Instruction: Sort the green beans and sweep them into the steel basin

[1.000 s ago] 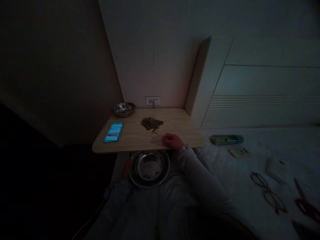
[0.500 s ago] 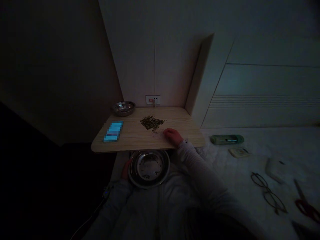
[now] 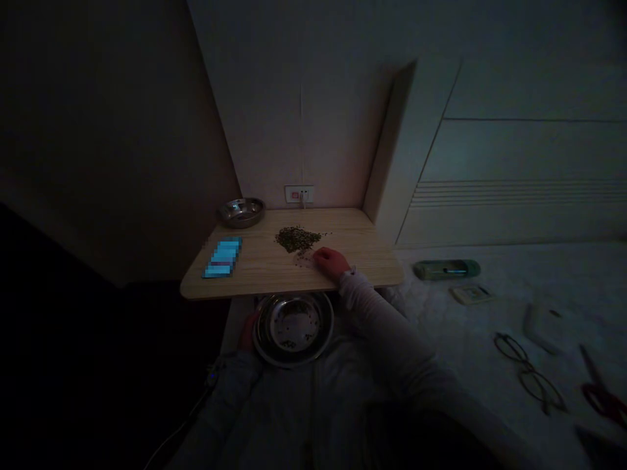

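My left hand (image 3: 247, 331) grips the left rim of a steel bowl (image 3: 324, 346), which sits at my lap just below the table's front edge. A few small dark grains lie on the bottom of this bowl. On the wooden table my right hand (image 3: 331, 262) rests with curled fingers, close to the front right of a heap of small greenish grains (image 3: 296, 239). A faint blur lies between the fingertips and some scattered grains, so whatever the fingers hold is hidden.
A second steel bowl (image 3: 242, 213) stands at the back left of the wooden table (image 3: 264, 277), behind a lit phone (image 3: 223, 257). On the bed to the right lie a green case (image 3: 447, 269), a small pale device (image 3: 471, 294), glasses (image 3: 529, 372) and red-handled scissors (image 3: 602, 398). A wall socket (image 3: 299, 194) sits behind.
My right hand has shifted slightly left, closer to the grain heap, and several grains now lie scattered in front of its fingers. My left hand and the bowl stay nearly in place.
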`<state>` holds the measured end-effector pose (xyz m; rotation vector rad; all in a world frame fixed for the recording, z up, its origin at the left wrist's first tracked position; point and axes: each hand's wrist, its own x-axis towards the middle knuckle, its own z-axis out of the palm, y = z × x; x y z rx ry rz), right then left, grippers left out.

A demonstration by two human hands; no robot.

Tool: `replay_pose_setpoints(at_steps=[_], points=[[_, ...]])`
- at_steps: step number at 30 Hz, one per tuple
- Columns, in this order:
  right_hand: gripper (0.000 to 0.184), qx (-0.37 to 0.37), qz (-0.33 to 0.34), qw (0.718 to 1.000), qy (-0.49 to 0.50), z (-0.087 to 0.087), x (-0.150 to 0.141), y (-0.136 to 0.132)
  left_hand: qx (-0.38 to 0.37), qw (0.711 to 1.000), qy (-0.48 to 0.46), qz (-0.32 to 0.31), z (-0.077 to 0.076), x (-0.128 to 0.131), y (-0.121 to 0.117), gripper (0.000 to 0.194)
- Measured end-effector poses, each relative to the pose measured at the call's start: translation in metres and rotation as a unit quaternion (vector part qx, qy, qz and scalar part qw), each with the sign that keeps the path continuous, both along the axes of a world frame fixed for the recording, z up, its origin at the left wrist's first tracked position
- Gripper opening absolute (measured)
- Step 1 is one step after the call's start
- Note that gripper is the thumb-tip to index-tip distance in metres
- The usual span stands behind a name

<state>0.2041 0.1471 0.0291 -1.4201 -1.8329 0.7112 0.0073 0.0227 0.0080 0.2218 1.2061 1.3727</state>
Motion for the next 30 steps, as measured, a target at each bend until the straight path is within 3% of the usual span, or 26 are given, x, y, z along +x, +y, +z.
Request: replay_pose_setpoints(at_steps=[3, 6, 20, 25, 30], points=[[0.016, -0.004, 0.000, 1.000, 0.006, -0.002, 0.001, 0.001, -0.031, 0.999, 0.018, 0.030, -0.005, -0.002, 0.001, 0.015], [0.016, -0.006, 0.013, 1.000, 0.020, -0.004, 0.001, 0.002, -0.012, 0.999, 0.025, 0.025, -0.007, -0.002, 0.002, 0.015], [0.018, -0.017, 0.066, 0.997, 0.031, -0.001, 0.001, -0.010, -0.004, 1.000, -0.002, -0.018, 0.004, 0.002, -0.002, 0.023], [0.019, -0.036, 0.078, 0.995, 0.041, -0.004, 0.000, -0.012, -0.008, 1.000, 0.002, -0.003, 0.010, 0.005, -0.003, 0.021], [0.017, -0.045, 0.092, 0.992, 0.068, -0.004, 0.001, -0.011, -0.033, 0.999, 0.009, 0.019, 0.015, 0.006, -0.005, 0.036]])
